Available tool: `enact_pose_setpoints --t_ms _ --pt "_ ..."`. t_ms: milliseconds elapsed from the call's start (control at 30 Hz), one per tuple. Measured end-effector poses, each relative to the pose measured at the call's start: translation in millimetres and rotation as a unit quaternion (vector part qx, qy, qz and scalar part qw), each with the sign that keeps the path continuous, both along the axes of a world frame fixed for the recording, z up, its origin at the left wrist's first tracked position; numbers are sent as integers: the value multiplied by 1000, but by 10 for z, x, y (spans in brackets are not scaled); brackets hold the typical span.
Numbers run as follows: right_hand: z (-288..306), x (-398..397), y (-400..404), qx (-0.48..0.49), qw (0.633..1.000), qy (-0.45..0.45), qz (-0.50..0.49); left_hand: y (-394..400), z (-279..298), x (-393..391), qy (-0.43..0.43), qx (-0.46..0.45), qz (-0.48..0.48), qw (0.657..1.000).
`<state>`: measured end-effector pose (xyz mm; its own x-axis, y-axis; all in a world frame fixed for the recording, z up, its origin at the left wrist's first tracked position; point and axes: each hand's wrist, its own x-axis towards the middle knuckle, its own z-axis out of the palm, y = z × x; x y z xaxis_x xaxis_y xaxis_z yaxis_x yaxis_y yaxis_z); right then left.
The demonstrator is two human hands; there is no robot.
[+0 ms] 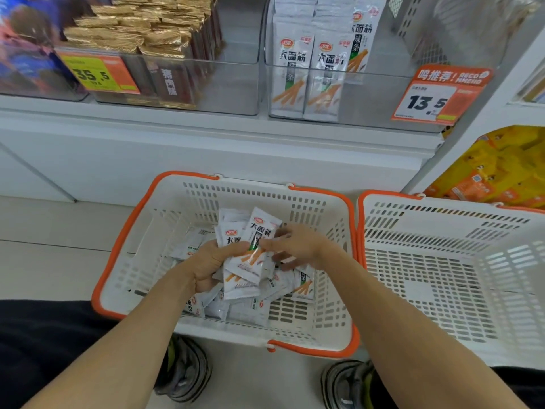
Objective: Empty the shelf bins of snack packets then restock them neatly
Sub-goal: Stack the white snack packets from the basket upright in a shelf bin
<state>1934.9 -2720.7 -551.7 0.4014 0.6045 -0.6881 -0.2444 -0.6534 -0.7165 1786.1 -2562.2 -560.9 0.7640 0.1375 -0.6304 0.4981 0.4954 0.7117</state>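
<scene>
Over a white basket with an orange rim (124, 237), my left hand (211, 265) grips a stack of white snack packets (246, 261) with orange sticks printed on them. My right hand (298, 246) pinches the right edge of the top packet in that stack. More of the same packets (302, 286) lie loose on the basket floor. On the shelf above, a clear bin (368, 93) holds several of these packets (306, 72) standing upright at its left side.
A second white basket (442, 261) stands to the right with nothing in it. A clear bin of gold and dark red packets (153, 51) sits at the upper left. Price tags (436, 95) hang on the bin fronts. Yellow bags (501, 169) fill the right shelf. My shoes (185, 370) are below.
</scene>
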Motion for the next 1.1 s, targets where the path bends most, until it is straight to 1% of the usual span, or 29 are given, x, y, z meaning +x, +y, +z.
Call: enact_pose_setpoints --t_ms 67,100,133,200,300,400,433,500,567,633,667,700,733,767,800,833,867,900,933,967,1000,1033,1100 --pt "14 -114 40 51 986 157 -29 -27 -16 74 -4 9 36 999" --pt "35 -169 61 82 976 197 -31 -40 -26 113 -7 24 50 998" --pt "54 -204 79 106 972 207 -23 -54 -18 140 -12 44 56 997" --pt "97 -225 101 133 974 184 -4 -98 34 193 -7 77 57 995" --pt "124 -166 69 154 974 164 10 -166 145 285 -14 143 5 990" --pt "225 -61 10 189 971 149 -4 -233 282 417 -36 205 0 978" --pt "299 -33 -13 210 967 145 -15 -271 362 470 -47 232 8 972" --pt "507 36 -67 250 959 127 -34 -345 561 587 -71 314 2 947" --pt "734 141 -135 287 954 80 -40 -367 772 738 -110 370 -34 922" --pt "982 268 -215 326 944 6 -53 -332 1041 898 -155 415 -80 893" --pt "1124 327 -250 344 936 -43 -66 -294 1194 982 -186 436 -79 877" --pt "1288 381 -288 359 923 -108 -86 -255 1371 1064 -213 453 -53 864" --pt "1467 439 -323 372 903 -183 -112 -211 1566 1138 -244 480 -3 842" --pt "1653 506 -353 384 875 -259 -141 -152 1741 1218 -270 526 64 804" --pt "1834 608 -374 396 842 -327 -168 -83 1898 1304 -283 586 116 751" --pt "2000 730 -388 407 810 -378 -186 5 2010 1397 -274 643 135 703" --pt "2142 888 -385 410 787 -418 -195 128 2044 1519 -247 685 122 674" --pt "2274 1045 -375 402 773 -452 -192 223 2061 1638 -216 705 83 670" --pt "2378 1204 -362 377 770 -482 -178 294 2055 1741 -194 704 39 682" --pt "2444 1374 -357 339 776 -508 -157 337 2034 1838 -179 694 3 698" --pt "2499 1521 -359 296 786 -528 -127 346 2010 1917 -168 697 -20 697" --pt "2515 1677 -362 248 800 -538 -94 331 1960 1973 -149 720 -29 677" --pt "2502 1924 -358 168 826 -535 -47 292 1839 2039 -111 786 -21 607"
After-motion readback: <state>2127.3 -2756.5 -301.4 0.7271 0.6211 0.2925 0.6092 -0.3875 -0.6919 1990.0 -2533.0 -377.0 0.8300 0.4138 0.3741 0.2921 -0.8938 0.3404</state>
